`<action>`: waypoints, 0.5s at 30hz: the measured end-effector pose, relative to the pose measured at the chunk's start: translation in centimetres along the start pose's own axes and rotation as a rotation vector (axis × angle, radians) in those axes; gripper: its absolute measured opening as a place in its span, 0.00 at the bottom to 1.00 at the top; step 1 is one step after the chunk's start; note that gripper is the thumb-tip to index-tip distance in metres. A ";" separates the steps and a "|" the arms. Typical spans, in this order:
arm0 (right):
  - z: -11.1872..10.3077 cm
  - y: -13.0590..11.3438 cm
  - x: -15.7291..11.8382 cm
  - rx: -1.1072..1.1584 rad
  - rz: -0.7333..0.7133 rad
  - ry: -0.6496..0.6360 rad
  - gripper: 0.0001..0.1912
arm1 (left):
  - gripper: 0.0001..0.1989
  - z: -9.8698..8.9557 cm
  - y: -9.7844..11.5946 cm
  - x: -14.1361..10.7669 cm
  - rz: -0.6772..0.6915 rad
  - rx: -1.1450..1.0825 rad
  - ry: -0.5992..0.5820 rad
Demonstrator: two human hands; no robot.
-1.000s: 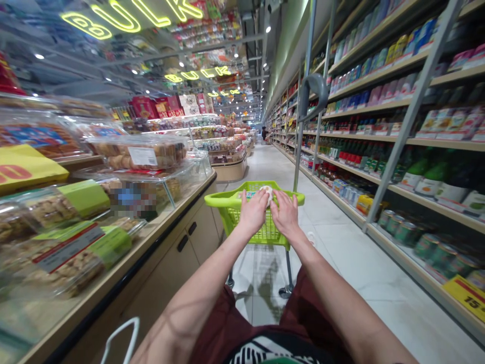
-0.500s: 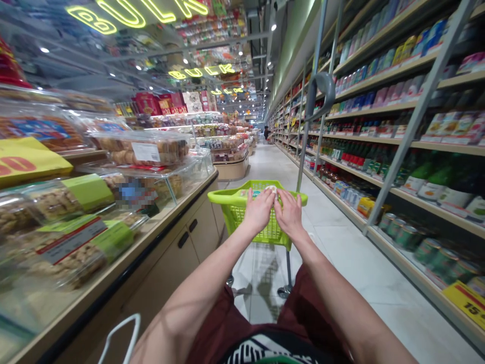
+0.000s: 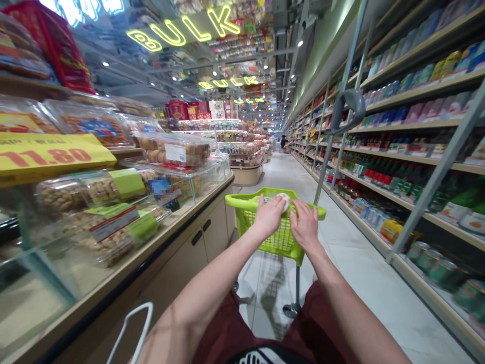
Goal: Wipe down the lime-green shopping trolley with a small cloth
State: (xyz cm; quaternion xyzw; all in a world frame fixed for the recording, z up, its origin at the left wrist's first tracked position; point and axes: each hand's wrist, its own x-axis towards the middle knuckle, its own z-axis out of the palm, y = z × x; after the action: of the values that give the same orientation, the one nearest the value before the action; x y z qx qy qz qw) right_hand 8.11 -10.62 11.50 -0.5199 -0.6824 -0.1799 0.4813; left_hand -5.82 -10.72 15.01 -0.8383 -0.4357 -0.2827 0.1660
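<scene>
A lime green plastic shopping trolley rolls ahead of me on thin metal legs, and its wire-mesh basket sits just beyond my hands. My left hand lies on the basket's near rim, with its fingers over a small pale round item. My right hand rests on the rim a little to the right, apart from that item. Whatever lies inside the basket is mostly hidden by my hands.
A glass bulk counter with tubs of nuts and pastries runs along the left. Tall shelves of cans and bottles line the right. A trolley pole with a grey loop rises ahead. A distant person stands down the tiled aisle.
My right hand has come off the pale item and my hands have spread apart. The whole view has swung, shifting the trolley right in the picture, and a yellow 11.80 price sign now shows at left.
</scene>
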 end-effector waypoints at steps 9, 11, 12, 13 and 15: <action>-0.3 1.4 -0.1 -0.041 0.009 0.022 0.19 | 0.17 -1.3 -6.1 -0.3 -0.324 0.021 -0.061; 0.0 1.5 -0.3 -0.056 0.012 0.016 0.19 | 0.15 -1.7 -7.8 -0.5 -0.434 0.026 -0.102; 0.2 1.5 -0.4 -0.064 0.008 0.011 0.20 | 0.14 -1.7 -8.4 -0.6 -0.461 0.029 -0.111; 0.4 1.4 -0.5 -0.073 0.001 0.007 0.20 | 0.13 -1.7 -8.7 -0.7 -0.469 0.031 -0.114; 0.7 1.5 -0.7 -0.090 -0.017 0.002 0.20 | 0.13 -1.7 -8.8 -0.9 -0.446 0.035 -0.105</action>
State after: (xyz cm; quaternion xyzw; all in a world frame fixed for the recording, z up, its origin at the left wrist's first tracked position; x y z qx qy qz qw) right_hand 9.08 -9.92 10.25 -0.5351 -0.6776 -0.2150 0.4564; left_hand -14.03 -7.16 16.06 -0.7318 -0.6230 -0.2609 0.0914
